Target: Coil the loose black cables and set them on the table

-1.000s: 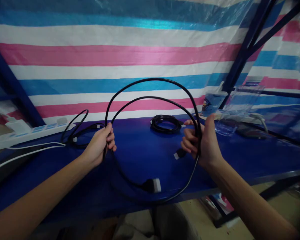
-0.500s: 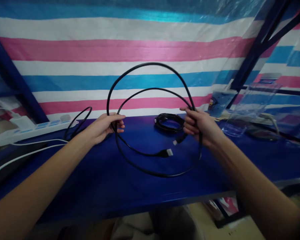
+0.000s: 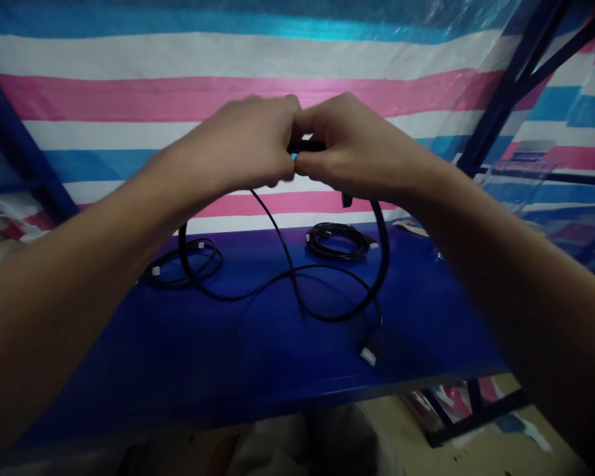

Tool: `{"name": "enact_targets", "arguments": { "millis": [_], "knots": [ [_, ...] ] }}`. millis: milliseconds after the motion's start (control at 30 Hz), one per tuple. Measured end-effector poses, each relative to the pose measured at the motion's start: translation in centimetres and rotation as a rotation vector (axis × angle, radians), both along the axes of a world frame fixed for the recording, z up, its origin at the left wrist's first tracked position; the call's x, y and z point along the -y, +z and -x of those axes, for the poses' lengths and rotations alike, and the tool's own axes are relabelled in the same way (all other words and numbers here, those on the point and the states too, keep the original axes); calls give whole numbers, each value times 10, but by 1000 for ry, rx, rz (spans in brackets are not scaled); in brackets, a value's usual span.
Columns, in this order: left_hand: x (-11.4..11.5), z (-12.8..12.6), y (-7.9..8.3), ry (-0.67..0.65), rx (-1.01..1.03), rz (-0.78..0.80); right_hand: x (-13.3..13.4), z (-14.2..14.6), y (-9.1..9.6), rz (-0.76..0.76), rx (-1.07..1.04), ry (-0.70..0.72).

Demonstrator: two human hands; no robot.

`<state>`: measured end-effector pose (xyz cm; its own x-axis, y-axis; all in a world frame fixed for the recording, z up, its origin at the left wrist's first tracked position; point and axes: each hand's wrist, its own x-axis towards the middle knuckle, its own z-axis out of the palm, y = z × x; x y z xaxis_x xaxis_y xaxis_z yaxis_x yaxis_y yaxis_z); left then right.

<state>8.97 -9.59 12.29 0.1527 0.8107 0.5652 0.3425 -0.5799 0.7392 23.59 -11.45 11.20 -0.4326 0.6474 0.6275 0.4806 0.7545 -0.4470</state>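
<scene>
Both my hands are raised in front of me and meet above the blue table [image 3: 258, 370]. My left hand [image 3: 242, 149] and my right hand [image 3: 350, 152] are closed, knuckle to knuckle, on the same black cable [image 3: 381, 264]. The cable hangs from them in loose loops onto the table top. One of its plugs, with a pale tip [image 3: 369, 354], lies near the front edge. A dark plug end pokes out below my right hand.
A neatly coiled black cable [image 3: 338, 240] lies at the back middle of the table. Another loose black cable [image 3: 181, 268] lies at the back left. A striped pink, white and blue tarp hangs behind. Dark blue metal posts stand at both sides.
My hands rose from table height and came together in front of the tarp. The wide round loops they held apart have collapsed and now trail on the table.
</scene>
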Motion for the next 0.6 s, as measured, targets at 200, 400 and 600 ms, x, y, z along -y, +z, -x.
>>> {"name": "enact_targets", "arguments": {
  "millis": [200,400,600],
  "knots": [
    [-1,23,4,217,-490,-197,10,-65,-45,-2,-151,1],
    [-6,59,-9,300,-425,52,64,-112,-143,215,496,49],
    [-12,62,-16,179,-96,416,115,-58,-192,-237,502,24]
  ]
}}
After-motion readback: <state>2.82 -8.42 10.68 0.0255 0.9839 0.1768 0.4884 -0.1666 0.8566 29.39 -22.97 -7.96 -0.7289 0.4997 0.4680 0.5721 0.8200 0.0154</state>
